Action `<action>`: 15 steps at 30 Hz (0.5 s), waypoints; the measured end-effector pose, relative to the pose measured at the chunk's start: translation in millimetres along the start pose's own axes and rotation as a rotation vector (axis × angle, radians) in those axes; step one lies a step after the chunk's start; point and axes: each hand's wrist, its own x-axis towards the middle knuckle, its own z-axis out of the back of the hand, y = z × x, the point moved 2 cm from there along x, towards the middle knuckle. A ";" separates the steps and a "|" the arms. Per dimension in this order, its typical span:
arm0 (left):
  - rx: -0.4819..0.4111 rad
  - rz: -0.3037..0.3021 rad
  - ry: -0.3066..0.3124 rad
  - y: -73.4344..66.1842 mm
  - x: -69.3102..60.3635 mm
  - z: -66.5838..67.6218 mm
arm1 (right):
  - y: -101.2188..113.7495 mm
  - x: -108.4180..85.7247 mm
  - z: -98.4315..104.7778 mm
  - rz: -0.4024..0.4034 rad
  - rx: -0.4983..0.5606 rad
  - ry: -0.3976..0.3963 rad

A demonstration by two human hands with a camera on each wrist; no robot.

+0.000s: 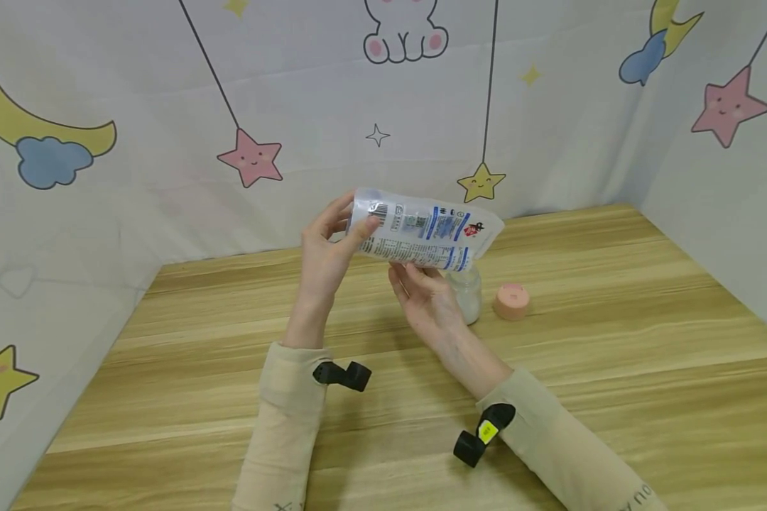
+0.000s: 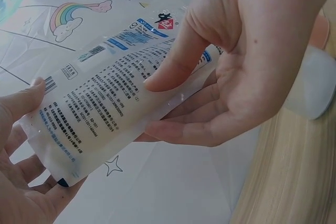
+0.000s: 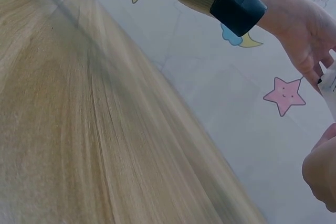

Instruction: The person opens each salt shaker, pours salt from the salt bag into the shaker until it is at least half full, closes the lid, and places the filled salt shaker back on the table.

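A white pouch (image 1: 415,231) with blue and black print is held up above the table, tilted slightly down toward the right. My left hand (image 1: 326,255) grips its left end, thumb on the printed face and fingers behind. Below the pouch's lower edge, my right hand (image 1: 431,309) has its palm turned up. The left wrist view shows the right thumb over the print on the pouch (image 2: 105,108), with fingers around the lower edge. Behind the right hand stands a clear jar (image 1: 469,298) with whitish contents, partly hidden. A pink lid (image 1: 512,302) lies right of it.
The wood-grain table (image 1: 198,397) meets a white cloth backdrop (image 1: 313,106) printed with stars, moons and clouds. Each sleeve carries a black wrist device, the left one (image 1: 343,375) and the right one (image 1: 483,434).
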 end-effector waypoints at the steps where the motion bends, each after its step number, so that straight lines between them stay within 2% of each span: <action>1: 0.002 0.001 -0.002 -0.3 -0.1 0.0 | -0.1 0.1 0.0 0.001 0.001 0.000; 15: 0.016 0.010 -0.006 -1.0 -1.0 0.2 | -0.7 0.4 0.3 0.013 0.014 -0.009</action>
